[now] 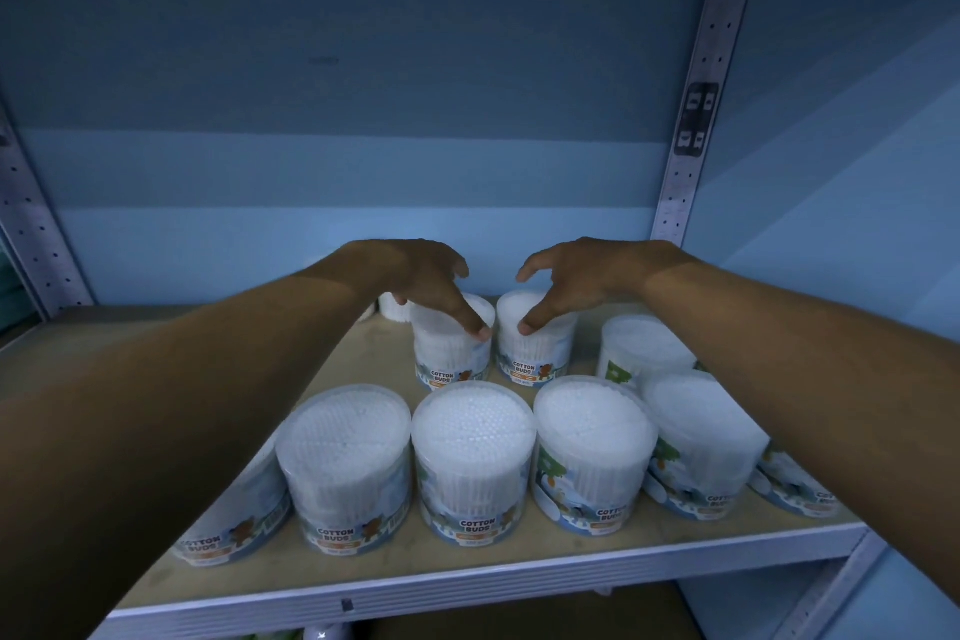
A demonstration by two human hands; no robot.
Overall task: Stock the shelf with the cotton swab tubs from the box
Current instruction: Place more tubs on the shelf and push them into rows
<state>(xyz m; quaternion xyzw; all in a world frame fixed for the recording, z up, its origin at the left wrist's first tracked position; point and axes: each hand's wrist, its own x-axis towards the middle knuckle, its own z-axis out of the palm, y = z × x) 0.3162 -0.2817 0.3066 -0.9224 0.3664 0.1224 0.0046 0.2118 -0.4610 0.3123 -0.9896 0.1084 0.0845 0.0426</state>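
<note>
Clear round tubs packed with white cotton swabs stand upright on the shelf [467,582], each with a "COTTON BUDS" label band round its base. A front row runs along the shelf edge: the left tub [345,470], the middle tub [474,457], the right tub [592,452] and others partly hidden by the arms. Behind them, two rear tubs stand side by side, one [452,353] under the left hand [426,276], the other [537,343] under the right hand [576,276], thumbs touching their rims.
</note>
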